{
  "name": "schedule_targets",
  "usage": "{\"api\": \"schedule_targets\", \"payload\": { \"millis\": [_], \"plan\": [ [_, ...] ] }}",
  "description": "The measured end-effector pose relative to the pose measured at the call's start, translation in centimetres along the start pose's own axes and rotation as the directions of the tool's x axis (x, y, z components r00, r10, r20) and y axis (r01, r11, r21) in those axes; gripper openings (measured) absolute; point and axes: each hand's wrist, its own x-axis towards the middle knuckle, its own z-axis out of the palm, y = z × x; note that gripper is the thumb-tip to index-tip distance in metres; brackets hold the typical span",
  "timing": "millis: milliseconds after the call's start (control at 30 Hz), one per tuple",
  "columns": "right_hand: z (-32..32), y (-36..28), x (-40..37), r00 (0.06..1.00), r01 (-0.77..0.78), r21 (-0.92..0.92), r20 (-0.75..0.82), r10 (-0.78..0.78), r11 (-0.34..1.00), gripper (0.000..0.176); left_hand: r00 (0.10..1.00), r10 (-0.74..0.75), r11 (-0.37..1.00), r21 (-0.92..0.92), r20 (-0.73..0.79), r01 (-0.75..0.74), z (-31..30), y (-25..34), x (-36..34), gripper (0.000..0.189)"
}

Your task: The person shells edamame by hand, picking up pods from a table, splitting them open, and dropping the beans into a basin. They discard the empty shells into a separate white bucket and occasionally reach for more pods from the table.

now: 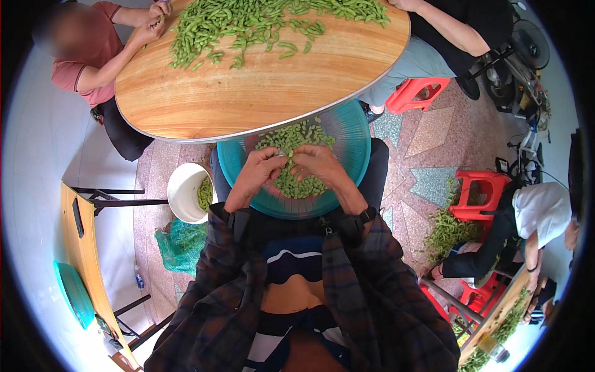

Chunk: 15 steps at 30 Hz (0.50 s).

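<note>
Over a teal basin on the lap, my left hand and my right hand meet near the middle. A small green pod is pinched between their fingertips. Both hands have their fingers closed. Below them, many shelled green beans lie in the basin. In front, a round wooden table bears a large pile of green pods toward its far side.
A white bucket with green pods stands left of the basin, above a green net bag. People sit at the table's left and right. Red stools and a pod heap are on the right, near another seated person.
</note>
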Motion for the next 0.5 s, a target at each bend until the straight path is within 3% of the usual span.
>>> {"api": "schedule_targets", "payload": {
  "millis": [67, 300, 500],
  "plan": [
    [-0.4, 0.5, 0.2, 0.991, -0.126, 0.153, 0.051, 0.120, 0.980, 0.033, 0.999, 0.030, 0.998, 0.050, 0.012, -0.031, 0.0, -0.3, -0.2, 0.017],
    [-0.9, 1.3, 0.4, 0.979, -0.201, 0.336, 0.105, 0.176, 0.920, 0.024, 0.958, 0.287, 0.907, 0.319, 0.007, -0.275, 0.3, -1.6, 0.1, 0.015],
    [-1.0, 2.3, 0.7, 0.985, -0.149, 0.306, 0.133, 0.113, 0.940, 0.024, 0.989, 0.145, 0.971, 0.192, -0.008, -0.141, 0.2, -1.0, -0.1, 0.015]
  ]
}}
